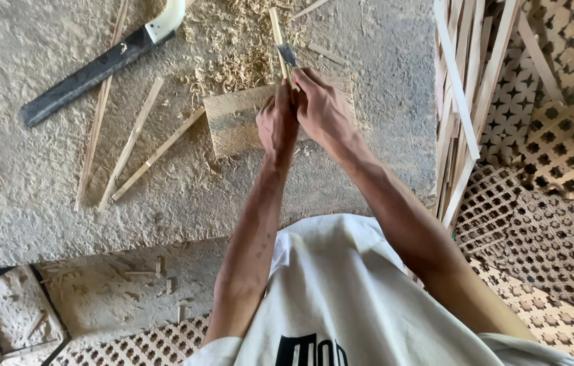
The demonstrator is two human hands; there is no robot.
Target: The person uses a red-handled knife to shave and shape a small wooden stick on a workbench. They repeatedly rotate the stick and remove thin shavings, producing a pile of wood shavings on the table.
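Head view shows my left hand (277, 125) and right hand (322, 108) pinching a bamboo strip (279, 37) and small blade (287, 54) over a wooden block (232, 122), machete (97, 68) lying well apart, lattice panels (558, 135) cut off.

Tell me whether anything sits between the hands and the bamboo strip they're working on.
Nothing visible does. The left hand and right hand both grip the bamboo strip directly, with a small blade held against it above the wooden block.

The left hand (277, 123) and right hand (321, 108) are hiding the bamboo strip's (278, 35) lower end; the frame's top edge is cutting off the machete's (90, 71) handle.
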